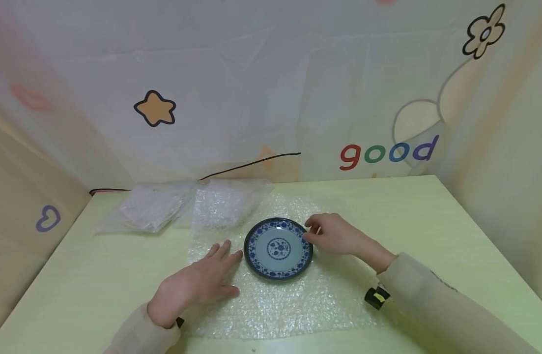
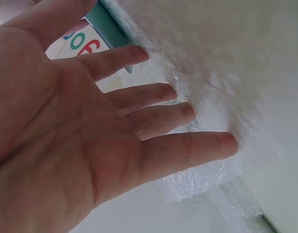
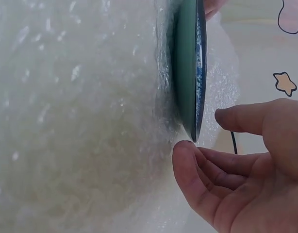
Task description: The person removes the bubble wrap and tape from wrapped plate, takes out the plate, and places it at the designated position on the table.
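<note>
A round plate [image 1: 278,250] with a dark rim and blue floral pattern lies face up on a sheet of clear bubble wrap [image 1: 271,314]. My left hand [image 1: 204,280] is spread, palm down, on the wrap at the plate's left, its fingers stretched in the left wrist view. At the plate's right edge is my right hand [image 1: 337,233]. In the right wrist view, its thumb [image 3: 239,119] and bent index finger [image 3: 185,167] stand apart, on either side of the plate's [image 3: 188,73] edge, with a gap between them.
Two flat bundles in bubble wrap, a left one [image 1: 149,206] and a right one [image 1: 222,201], lie at the back left of the pale table [image 1: 430,221]. A printed curtain [image 1: 253,98] closes off the back and sides.
</note>
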The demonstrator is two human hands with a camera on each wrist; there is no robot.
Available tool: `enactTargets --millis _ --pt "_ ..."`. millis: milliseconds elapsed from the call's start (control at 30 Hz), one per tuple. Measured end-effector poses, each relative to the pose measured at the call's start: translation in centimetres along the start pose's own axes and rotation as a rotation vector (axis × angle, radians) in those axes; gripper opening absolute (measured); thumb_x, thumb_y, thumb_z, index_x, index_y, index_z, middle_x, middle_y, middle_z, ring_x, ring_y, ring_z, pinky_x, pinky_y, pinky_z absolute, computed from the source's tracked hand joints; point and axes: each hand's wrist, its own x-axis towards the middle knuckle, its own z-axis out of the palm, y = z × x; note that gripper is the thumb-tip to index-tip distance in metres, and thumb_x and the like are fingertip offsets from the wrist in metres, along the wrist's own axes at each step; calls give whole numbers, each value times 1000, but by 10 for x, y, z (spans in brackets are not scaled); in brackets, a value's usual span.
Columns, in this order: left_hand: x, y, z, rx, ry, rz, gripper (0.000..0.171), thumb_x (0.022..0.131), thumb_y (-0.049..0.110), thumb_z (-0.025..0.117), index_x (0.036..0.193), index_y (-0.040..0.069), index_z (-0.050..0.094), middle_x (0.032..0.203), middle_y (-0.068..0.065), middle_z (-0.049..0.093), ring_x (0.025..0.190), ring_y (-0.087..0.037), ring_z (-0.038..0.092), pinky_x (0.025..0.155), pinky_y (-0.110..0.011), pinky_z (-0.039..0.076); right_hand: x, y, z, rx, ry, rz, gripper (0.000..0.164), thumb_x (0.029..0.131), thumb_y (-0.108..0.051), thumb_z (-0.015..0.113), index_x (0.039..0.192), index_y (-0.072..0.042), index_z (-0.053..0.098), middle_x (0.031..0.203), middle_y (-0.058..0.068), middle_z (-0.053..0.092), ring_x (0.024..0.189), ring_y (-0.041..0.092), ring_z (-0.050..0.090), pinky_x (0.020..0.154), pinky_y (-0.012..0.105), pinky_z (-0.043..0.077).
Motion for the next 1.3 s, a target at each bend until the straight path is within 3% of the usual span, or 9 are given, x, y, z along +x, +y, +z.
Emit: enactTargets --millis 333,533,833,1067,1300 --pt "-1 1 -1 14 -1 -8 79 95 30 76 157 1 37 165 -31 12 150 -53 11 113 -67 28 10 7 10 120 7 113 30 100 -13 68 123 6 67 98 9 67 77 18 60 64 28 55" --pt "0 1 -1 24 -9 -10 80 95 30 76 157 0 37 165 -31 12 150 -53 11 114 -66 26 10 10 13 195 43 130 29 98 -8 67 122 8 66 97 11 66 74 18 61 65 29 58" --pt "1 1 -1 19 -10 -2 79 95 30 76 157 0 37 164 -33 13 150 -54 11 115 -66 26 1 11 10 432 32 161 26 99 -1 61 121 12 60 102 17 61 84 23 64 71 35 62" --pt "1 2 -2 13 -20 -11 78 95 29 75 157 1 37 165 -31 12 150 -53 10 115 -67 26 -1 19 9 484 24 208 29 100 -3 62 125 11 59 105 18 63 88 24 63 74 36 62" --pt "1 2 -2 22 -20 -12 78 96 30 75 157 1 37 165 -31 12 150 -53 11 114 -66 27 -9 27 2 504 36 200 33 101 -4 61 130 12 55 109 19 61 89 24 63 75 36 62"
